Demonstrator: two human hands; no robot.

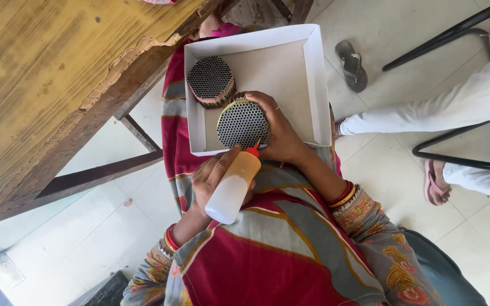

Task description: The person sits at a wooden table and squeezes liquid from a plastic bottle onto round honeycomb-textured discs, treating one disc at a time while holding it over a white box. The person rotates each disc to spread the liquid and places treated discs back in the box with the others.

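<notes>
The round bundle of tubes sits low in the white box on the lap, gripped by the right hand from three o'clock. At six o'clock the left hand clasps a glue bottle, its red tip touching the bundle's edge. A second bundle lies at eleven o'clock, the wooden table further left, and a sandal and another person's legs to the right.

There are 2 round honeycomb bundles: 1 with a dark rim at the far left corner of the white tray, 1 with a yellow rim near its near edge. There is 1 tray, 1 squeeze bottle with 1 red nozzle, and 2 hands, left and right. On the floor lies 1 loose grey sandal. There is 1 wooden bench.
</notes>
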